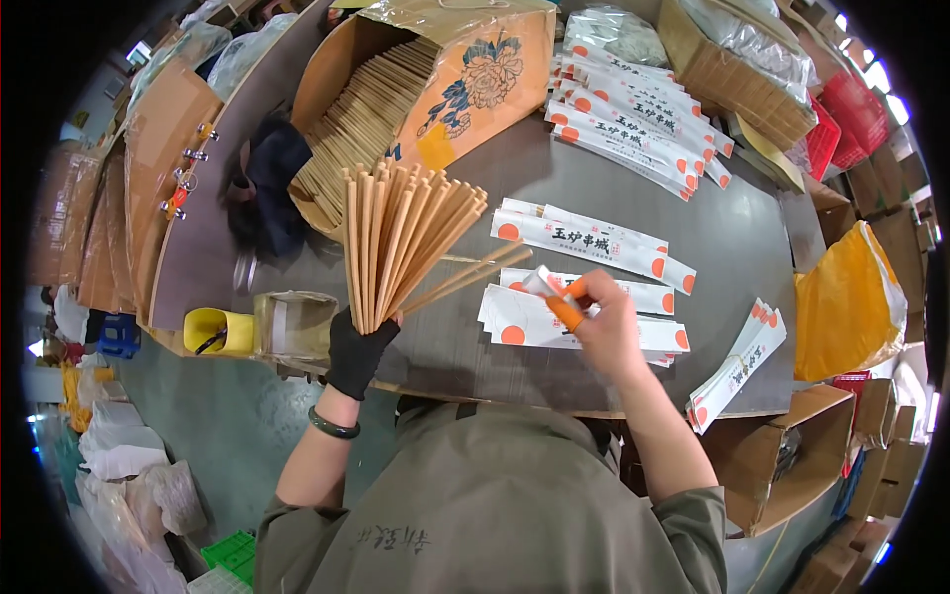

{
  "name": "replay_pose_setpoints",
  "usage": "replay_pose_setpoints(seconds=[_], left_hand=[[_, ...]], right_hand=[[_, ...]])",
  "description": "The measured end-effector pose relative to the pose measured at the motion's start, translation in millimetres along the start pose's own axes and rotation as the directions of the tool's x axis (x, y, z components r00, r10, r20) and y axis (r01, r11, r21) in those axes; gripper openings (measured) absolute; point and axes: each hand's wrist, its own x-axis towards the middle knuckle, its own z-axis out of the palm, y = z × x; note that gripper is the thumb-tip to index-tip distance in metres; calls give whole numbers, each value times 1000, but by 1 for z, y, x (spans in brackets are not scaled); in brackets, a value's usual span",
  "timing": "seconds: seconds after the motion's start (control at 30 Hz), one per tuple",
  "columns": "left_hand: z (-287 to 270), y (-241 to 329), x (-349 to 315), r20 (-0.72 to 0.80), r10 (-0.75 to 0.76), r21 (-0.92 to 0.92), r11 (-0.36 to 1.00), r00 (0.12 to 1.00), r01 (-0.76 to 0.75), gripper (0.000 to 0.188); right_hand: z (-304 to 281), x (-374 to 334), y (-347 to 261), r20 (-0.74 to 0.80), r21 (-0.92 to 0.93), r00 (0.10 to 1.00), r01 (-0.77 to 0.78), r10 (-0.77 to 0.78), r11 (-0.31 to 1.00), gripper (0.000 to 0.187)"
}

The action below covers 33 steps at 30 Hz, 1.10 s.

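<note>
My left hand (358, 354), in a black glove with bare fingertips showing, is closed round the lower end of a thick bundle of wooden chopsticks (396, 233). The sticks fan out upward, and a few lean apart to the right, toward my other hand. Orange finger covers are on my right hand (606, 322), whose fingers pinch a small white paper piece (539, 281). It looks like the end of a paper chopstick sleeve, seen foreshortened. Below that hand lies a pile of white printed sleeves (510, 322) with orange dots. Another group of sleeves (594, 241) lies just beyond.
A tipped carton (485, 84) full of chopsticks stands at the far left. More sleeves (633, 119) are heaped at the back; a small stack (737, 366) lies at the right edge. A yellow container (218, 332) hangs by the left front edge. Open cardboard box (792, 455) lower right.
</note>
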Motion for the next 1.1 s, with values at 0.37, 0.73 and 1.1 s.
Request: replay_pose_setpoints(seconds=[0.37, 0.73, 1.1], left_hand=[[-17, 12, 19, 263, 156, 23, 986, 952, -168, 34], [58, 27, 22, 45, -101, -244, 964, 994, 109, 25], [39, 16, 8, 149, -160, -275, 941, 976, 196, 19]], right_hand=[[-2, 11, -14, 181, -320, 812, 582, -554, 748, 13], [17, -19, 11, 522, -556, 712, 701, -469, 446, 28], [15, -21, 21, 253, -409, 786, 615, -564, 674, 18]])
